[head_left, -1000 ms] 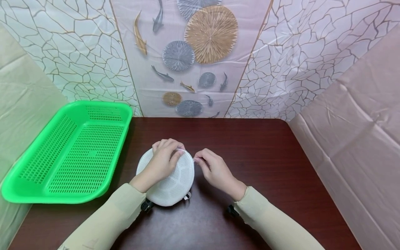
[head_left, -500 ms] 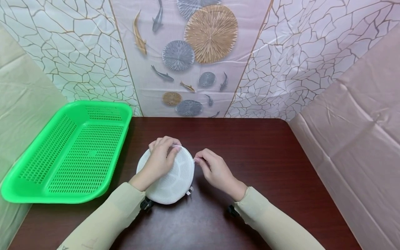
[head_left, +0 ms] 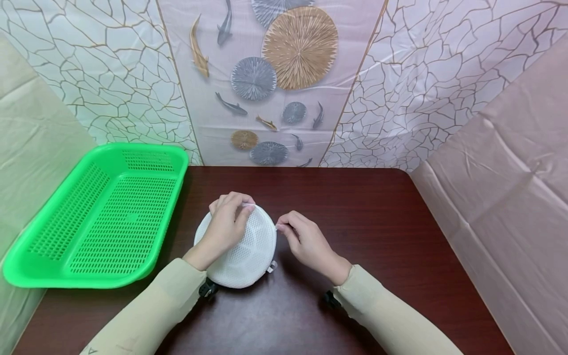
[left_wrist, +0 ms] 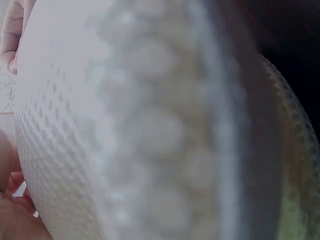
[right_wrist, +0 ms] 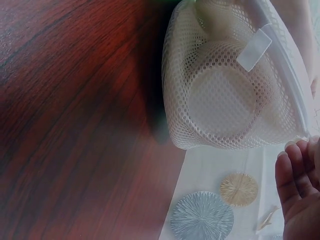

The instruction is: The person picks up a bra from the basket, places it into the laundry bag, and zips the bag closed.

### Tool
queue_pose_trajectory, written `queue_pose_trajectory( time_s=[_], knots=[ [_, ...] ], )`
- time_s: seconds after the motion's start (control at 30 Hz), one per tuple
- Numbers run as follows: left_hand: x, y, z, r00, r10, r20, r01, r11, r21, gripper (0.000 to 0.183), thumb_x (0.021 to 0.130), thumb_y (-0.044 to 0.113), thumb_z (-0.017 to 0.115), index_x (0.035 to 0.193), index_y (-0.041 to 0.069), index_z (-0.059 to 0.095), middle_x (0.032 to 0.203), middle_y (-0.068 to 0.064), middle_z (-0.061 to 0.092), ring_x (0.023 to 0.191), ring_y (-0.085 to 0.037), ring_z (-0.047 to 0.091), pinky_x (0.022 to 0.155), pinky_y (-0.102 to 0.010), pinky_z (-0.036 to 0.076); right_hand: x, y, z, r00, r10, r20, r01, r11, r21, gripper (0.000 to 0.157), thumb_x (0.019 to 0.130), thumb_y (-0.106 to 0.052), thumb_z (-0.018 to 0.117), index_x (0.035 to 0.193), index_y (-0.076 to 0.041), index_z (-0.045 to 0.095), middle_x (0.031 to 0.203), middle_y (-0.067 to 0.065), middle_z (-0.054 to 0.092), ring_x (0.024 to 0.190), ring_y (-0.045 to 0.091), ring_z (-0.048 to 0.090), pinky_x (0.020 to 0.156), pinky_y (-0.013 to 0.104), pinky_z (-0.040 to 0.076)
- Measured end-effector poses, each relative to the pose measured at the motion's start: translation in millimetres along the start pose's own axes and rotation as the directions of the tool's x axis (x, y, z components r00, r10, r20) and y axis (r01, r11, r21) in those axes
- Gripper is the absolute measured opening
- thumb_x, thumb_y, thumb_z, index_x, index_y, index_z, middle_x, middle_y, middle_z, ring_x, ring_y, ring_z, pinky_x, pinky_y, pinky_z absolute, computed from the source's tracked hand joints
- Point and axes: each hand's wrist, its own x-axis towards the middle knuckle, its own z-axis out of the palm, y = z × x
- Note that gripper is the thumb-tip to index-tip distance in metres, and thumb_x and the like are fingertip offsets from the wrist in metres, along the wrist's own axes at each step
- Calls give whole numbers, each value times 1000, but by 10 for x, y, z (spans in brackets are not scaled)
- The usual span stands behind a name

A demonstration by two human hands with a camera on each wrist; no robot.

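Observation:
A round white mesh laundry bag [head_left: 248, 251] stands on the table, with a zipper running along its upper edge. My left hand [head_left: 226, 222] lies over the bag's left side and pinches its far rim between thumb and fingers. At the bag's right edge, my right hand [head_left: 308, 244] pinches the small zipper pull with thumb and forefinger. A short white fabric tab [right_wrist: 254, 50] sticks out from the bag's side. Through the mesh in the right wrist view, a pale round shape [right_wrist: 222, 102] shows. The bag fills most of the left wrist view, blurred up close.
A green plastic basket [head_left: 164, 236] with slotted walls stands on the left of the dark red-brown table [head_left: 377, 217]. Patterned cloth [head_left: 284, 128] hangs behind the table, and plain fabric [head_left: 501, 162] borders the right side.
The bag has turned a little counterclockwise, so its tab has moved up along the right side. My left hand has shifted slightly left and away from me. The right hand stays nearly still.

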Motion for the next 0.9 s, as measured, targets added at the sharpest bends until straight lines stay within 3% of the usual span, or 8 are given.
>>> queue_pose_trajectory(
  time_s=[0.3, 0.43, 0.6, 0.9],
  knots=[
    [16, 78, -30, 999, -39, 33, 38, 999, 29, 9, 95, 17, 60, 103, 15, 63, 102, -1, 61, 100, -24, 47, 97, -50, 21, 11, 19, -9, 1000, -8, -6, 8, 1000, 1, 4, 97, -13, 59, 97, -10, 62, 89, -5, 56, 79, 8, 52, 71, 22, 46],
    [1, 147, -37, 996, 18, 87, -20, 999, 29, 16, 95, 17, 60, 110, 15, 66, 109, 1, 61, 106, -24, 46, 98, -50, 19, 18, 30, -7, 1000, -12, -14, 12, 1000, -10, 4, 97, -13, 58, 97, -10, 61, 89, -6, 56, 79, 7, 52, 71, 23, 45],
    [-24, 240, -27, 981, 100, 169, -111, 992, 57, 17, 94, 20, 62, 109, 19, 68, 111, 3, 59, 106, -22, 45, 97, -50, 19, 20, 43, -3, 999, -21, -30, 21, 1000, -22, 5, 98, -14, 58, 98, -10, 61, 90, -5, 56, 79, 7, 51, 71, 23, 45],
    [-45, 244, 33, 979, 116, 168, -132, 987, 92, 9, 91, 14, 64, 98, 19, 66, 103, 6, 60, 102, -20, 46, 95, -50, 20, 21, 26, 3, 999, -26, -35, 25, 999, -27, 5, 97, -13, 59, 98, -9, 62, 88, -4, 56, 77, 8, 51, 69, 24, 45]
  ],
)
